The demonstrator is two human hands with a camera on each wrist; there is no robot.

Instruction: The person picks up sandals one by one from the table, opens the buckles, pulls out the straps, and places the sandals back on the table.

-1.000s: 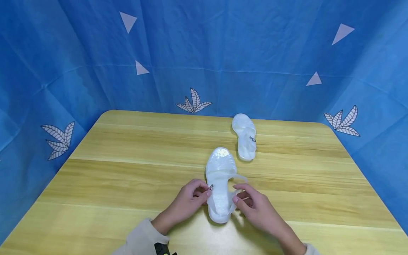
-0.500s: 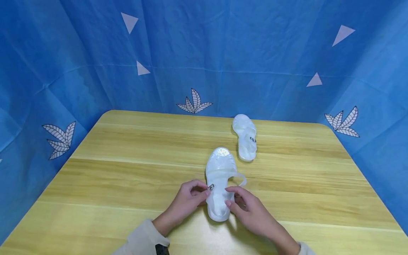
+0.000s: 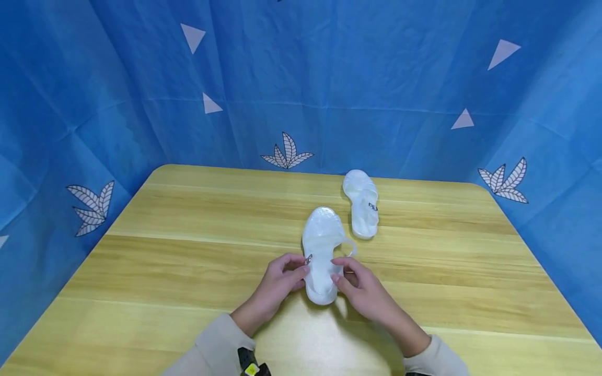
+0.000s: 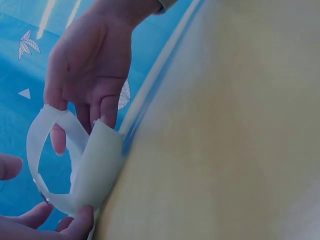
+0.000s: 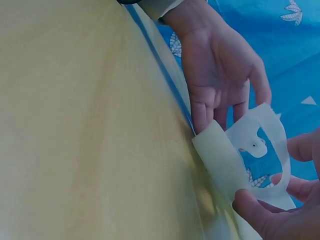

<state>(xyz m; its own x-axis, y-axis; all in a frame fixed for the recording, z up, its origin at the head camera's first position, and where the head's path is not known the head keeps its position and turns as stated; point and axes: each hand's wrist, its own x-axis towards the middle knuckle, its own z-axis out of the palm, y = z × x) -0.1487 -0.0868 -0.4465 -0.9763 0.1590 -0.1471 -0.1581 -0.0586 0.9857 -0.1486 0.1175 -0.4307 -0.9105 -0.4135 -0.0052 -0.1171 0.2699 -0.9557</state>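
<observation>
A translucent white jelly sandal (image 3: 322,250) is between both hands in the middle of the head view, its toe pointing away. My left hand (image 3: 282,277) grips its left side, fingertips right by the small metal buckle (image 3: 308,259). On the opposite side, my right hand (image 3: 362,292) pinches the edge near the heel between thumb and fingers. A loose strap (image 3: 351,246) curves out to the right, above the right fingers. In the left wrist view the sandal's pale heel (image 4: 100,165) is seen from behind, with the straps arching beside it. The right wrist view shows a strap tab (image 5: 255,145).
A matching white sandal (image 3: 361,196) lies farther back on the wooden table (image 3: 188,250), slightly to the right. Blue patterned cloth (image 3: 301,68) hangs behind and along the sides of the table.
The right hand has shifted left onto the sandal's edge. Both hands have moved the sandal away from the table's front, and the loose strap bends further inward.
</observation>
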